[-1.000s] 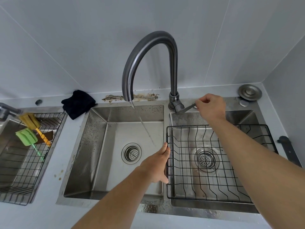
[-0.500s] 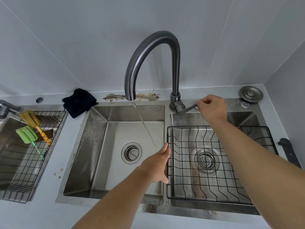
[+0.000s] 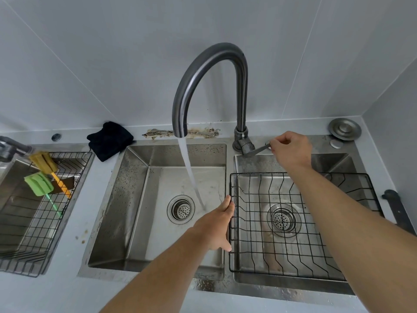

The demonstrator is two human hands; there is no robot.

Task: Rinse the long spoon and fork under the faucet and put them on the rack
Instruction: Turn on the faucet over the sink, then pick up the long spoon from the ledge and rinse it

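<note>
Spoon and fork were not plainly in sight from the head view. The nearest candidates were a green long-handled utensil (image 3: 39, 184) and a yellow long-handled utensil (image 3: 44, 162) lying crossed in the far wire rack (image 3: 33, 233), well out past my left hand (image 3: 214, 227). I could not tell from their heads whether they were the task's pieces.

My left hand was spread flat and held nothing. Its fingertips touched the near-side rim of the black rack (image 3: 259, 173) over the basin below my right forearm. My right hand (image 3: 291, 150) was pinched shut on the tip of the faucet lever (image 3: 257, 150). The faucet (image 3: 203, 71) arched away from that hand. Its water stream (image 3: 189, 170) fell into the open basin (image 3: 140, 199) just ahead of my left fingertips. A black cloth (image 3: 110, 140) sat on the surface beyond my left hand.

I judged both pieces light and stiff if they are plastic, as their colours suggested. The handles were thin and would turn slick once wet. I reckoned the hold should be at mid-handle, with the fingers wrapped round rather than pinching, so the head could hang under the stream. Because they lay crossed, the upper one should come away first. The wide-gapped wires of the black rack could let a thin handle slip through, so each piece would want laying across several bars.
</note>
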